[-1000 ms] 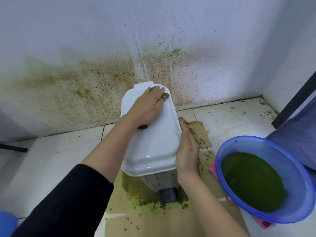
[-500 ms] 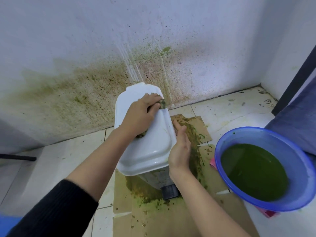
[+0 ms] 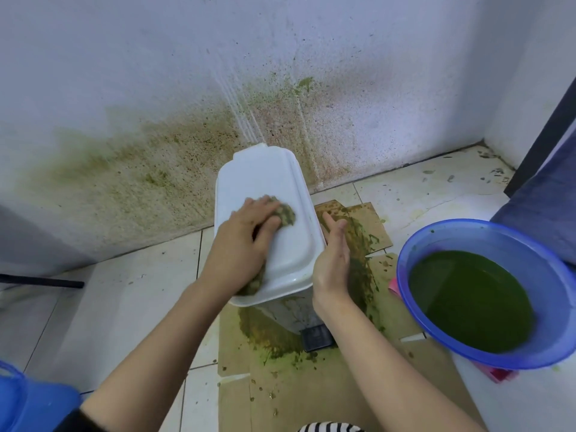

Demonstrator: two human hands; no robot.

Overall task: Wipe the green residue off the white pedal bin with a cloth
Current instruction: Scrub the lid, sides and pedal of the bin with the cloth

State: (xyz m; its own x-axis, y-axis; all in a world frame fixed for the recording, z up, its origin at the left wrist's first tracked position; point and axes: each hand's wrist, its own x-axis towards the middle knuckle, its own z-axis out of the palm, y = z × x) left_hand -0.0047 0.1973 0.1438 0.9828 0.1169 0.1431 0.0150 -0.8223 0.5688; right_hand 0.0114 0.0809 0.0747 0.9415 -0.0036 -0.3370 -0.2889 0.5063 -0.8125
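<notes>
The white pedal bin (image 3: 268, 179) stands on stained cardboard against the wall, lid closed, its black pedal (image 3: 316, 338) at the front. My left hand (image 3: 241, 244) presses a green-soiled cloth (image 3: 285, 213) flat on the middle of the lid; more cloth shows under my wrist at the lid's front edge. My right hand (image 3: 332, 260) lies with fingers straight against the bin's right side, holding nothing. The far half of the lid looks clean white. Green residue smears the bin's front below the lid.
A blue basin (image 3: 486, 294) of dark green liquid sits on the floor to the right, on something pink. Green-stained cardboard (image 3: 311, 385) lies under and around the bin. The white wall (image 3: 156, 169) behind is spattered green. A blue object (image 3: 28, 403) is at bottom left.
My left hand has slid the cloth from the lid's far end back toward the middle. My right hand stayed against the bin's right side. The camera view shifted slightly.
</notes>
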